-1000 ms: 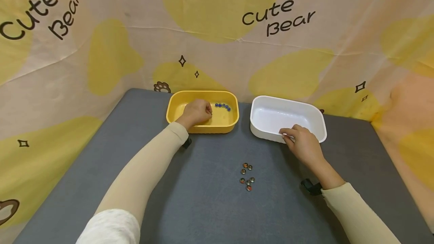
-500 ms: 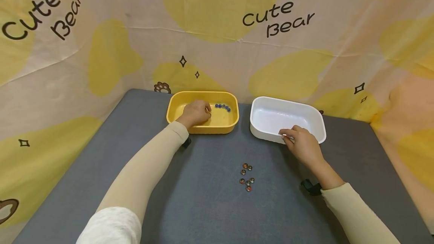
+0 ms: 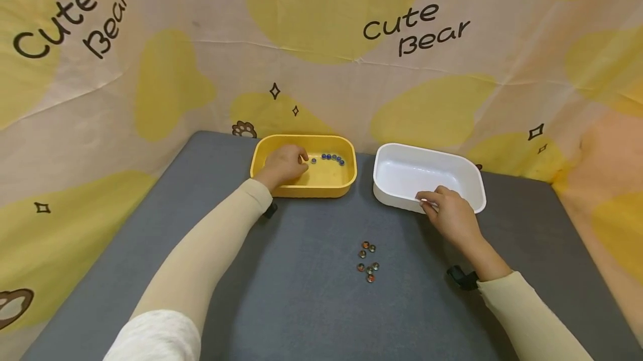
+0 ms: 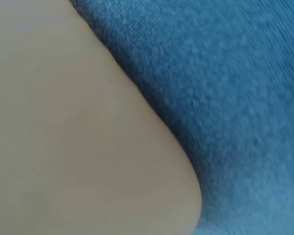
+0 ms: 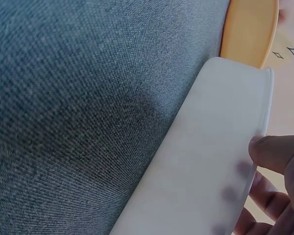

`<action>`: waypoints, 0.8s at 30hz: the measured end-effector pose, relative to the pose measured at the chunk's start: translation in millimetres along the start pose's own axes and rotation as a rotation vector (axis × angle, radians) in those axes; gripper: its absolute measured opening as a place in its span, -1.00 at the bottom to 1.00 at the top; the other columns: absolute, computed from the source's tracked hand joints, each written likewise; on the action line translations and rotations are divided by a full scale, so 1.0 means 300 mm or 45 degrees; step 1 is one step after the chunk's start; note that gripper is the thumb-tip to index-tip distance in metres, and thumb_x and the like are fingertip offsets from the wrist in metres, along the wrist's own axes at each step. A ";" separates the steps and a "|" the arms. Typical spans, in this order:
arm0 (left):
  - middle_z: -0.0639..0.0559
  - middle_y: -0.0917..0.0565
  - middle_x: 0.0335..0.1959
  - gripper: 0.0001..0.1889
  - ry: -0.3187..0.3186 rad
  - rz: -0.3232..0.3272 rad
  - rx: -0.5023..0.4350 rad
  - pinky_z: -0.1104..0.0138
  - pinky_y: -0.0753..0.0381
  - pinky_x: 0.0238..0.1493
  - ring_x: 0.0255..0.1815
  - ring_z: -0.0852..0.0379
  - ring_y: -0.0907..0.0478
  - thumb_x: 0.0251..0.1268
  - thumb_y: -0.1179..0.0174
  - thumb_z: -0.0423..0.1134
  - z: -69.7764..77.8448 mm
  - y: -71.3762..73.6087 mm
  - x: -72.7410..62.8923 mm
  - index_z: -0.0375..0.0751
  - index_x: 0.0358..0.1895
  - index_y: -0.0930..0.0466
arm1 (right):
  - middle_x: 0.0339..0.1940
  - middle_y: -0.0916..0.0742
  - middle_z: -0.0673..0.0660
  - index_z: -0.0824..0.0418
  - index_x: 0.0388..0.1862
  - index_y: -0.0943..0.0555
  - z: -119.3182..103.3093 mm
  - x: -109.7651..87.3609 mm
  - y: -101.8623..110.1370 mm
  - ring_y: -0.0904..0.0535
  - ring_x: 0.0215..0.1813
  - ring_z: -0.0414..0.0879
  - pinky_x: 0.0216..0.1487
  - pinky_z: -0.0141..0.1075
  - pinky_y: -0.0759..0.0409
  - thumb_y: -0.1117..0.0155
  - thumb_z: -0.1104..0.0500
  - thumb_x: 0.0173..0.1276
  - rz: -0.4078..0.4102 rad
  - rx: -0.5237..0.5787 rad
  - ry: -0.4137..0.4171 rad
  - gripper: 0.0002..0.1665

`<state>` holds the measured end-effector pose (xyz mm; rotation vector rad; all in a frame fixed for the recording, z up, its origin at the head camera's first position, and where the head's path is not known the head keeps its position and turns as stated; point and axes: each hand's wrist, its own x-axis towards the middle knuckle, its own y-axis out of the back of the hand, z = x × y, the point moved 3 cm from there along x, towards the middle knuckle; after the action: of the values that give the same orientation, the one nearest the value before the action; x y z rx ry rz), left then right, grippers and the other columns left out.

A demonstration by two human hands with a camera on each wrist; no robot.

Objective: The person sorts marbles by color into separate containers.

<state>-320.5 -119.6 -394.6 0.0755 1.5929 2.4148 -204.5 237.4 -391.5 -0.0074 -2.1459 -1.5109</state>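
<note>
My left hand [image 3: 286,164] is inside the yellow bin [image 3: 303,192], thumb and forefinger parted with nothing between them. Just off its fingertips lies a single blue marble [image 3: 313,160]. Several more blue marbles [image 3: 334,157] sit in a short curved row toward the bin's back right. The right hand [image 3: 452,218] pinches the front rim of the white bin [image 3: 397,202]. In the right wrist view, the thumb [image 5: 274,152] lies on the outer side of that rim, and the other fingers show as shadows through the wall. The left wrist view has only blurred skin and the cloth.
Several orange and greenish marbles [image 3: 369,266] lie in a loose cluster on the grey cloth-covered table [image 3: 301,294], in front of the gap between the two bins. A printed curtain [image 3: 311,9] hangs behind and at both sides.
My left hand has let go of a blue marble, which now lies on the yellow bin's floor. That hand has drawn back slightly to the left with its fingers parted. The right hand stays put.
</note>
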 end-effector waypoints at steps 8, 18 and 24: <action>0.06 -0.64 -0.13 -0.70 -0.013 0.055 -0.022 0.18 -0.51 -0.11 -0.16 0.08 -0.53 0.30 -0.10 -0.12 -0.017 0.025 -0.023 -0.08 0.02 -0.64 | -0.60 -0.52 0.03 0.15 -0.21 -0.74 -0.006 0.003 0.007 -0.37 -0.59 -0.11 -0.56 -0.30 -0.26 -0.37 0.31 0.16 -0.025 0.000 -0.001 -0.79; 0.05 -0.68 -0.18 -0.75 -0.227 0.189 0.022 0.18 -0.57 -0.11 -0.14 0.09 -0.59 0.31 -0.10 -0.03 0.013 0.059 -0.120 -0.03 -0.13 -0.70 | -0.52 -0.60 0.06 0.15 -0.21 -0.73 -0.015 0.001 0.014 -0.48 -0.51 -0.05 -0.51 -0.24 -0.36 -0.34 0.30 0.19 -0.080 -0.010 -0.034 -0.82; 0.06 -0.67 -0.22 -0.77 -0.294 0.255 0.017 0.20 -0.56 -0.19 -0.18 0.07 -0.59 0.29 -0.12 0.00 0.034 0.055 -0.198 0.01 -0.21 -0.70 | -0.47 -0.65 0.08 0.14 -0.22 -0.72 -0.025 -0.004 0.021 -0.54 -0.45 0.01 -0.47 -0.17 -0.42 -0.32 0.28 0.20 -0.085 -0.016 -0.056 -0.83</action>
<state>-263.9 -130.6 -370.0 0.5196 1.5608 2.4330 -198.8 233.4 -384.6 0.0273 -2.1913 -1.5758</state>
